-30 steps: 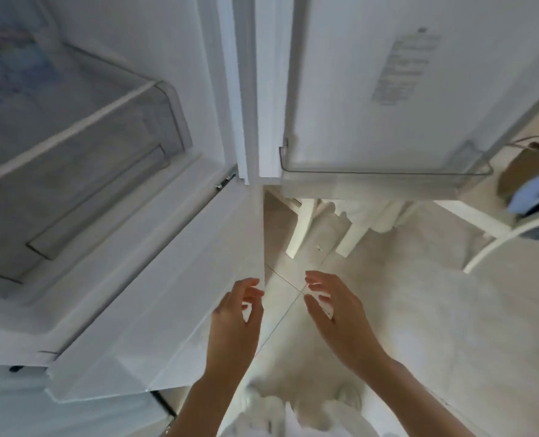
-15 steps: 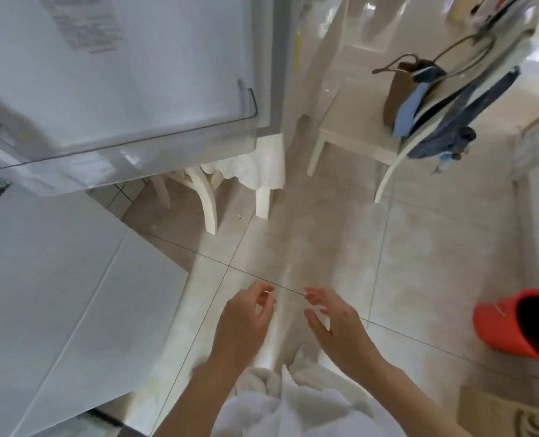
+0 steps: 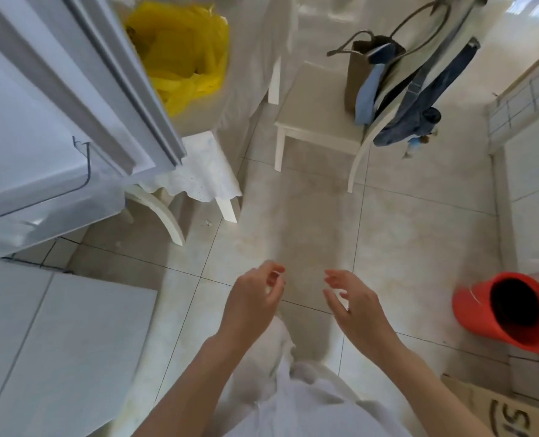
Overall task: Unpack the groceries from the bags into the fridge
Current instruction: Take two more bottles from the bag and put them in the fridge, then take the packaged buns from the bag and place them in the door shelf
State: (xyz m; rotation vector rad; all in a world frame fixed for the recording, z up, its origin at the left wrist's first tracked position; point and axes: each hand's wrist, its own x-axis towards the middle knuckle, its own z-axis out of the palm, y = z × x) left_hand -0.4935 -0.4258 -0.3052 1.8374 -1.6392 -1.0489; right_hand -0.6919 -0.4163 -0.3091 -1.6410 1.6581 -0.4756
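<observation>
Pale floor tiles [image 3: 388, 234] are filling most of our view. We are holding our left hand [image 3: 252, 298] and right hand [image 3: 356, 304] out over the floor, apart from each other, fingers loosely curled and gripping nothing. Our fridge door [image 3: 41, 127] is standing open at upper left. Beyond its edge, a yellow grocery bag [image 3: 183, 52] is sitting on the white-clothed worktop [image 3: 198, 181]. A brown bag [image 3: 359, 70] is resting on a white chair [image 3: 315, 118], and an orange bucket [image 3: 508, 310] is sitting at right.

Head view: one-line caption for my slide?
Both empty hands, left hand and right hand, hover over the floor beside the open fridge door, yellow bag ahead.
</observation>
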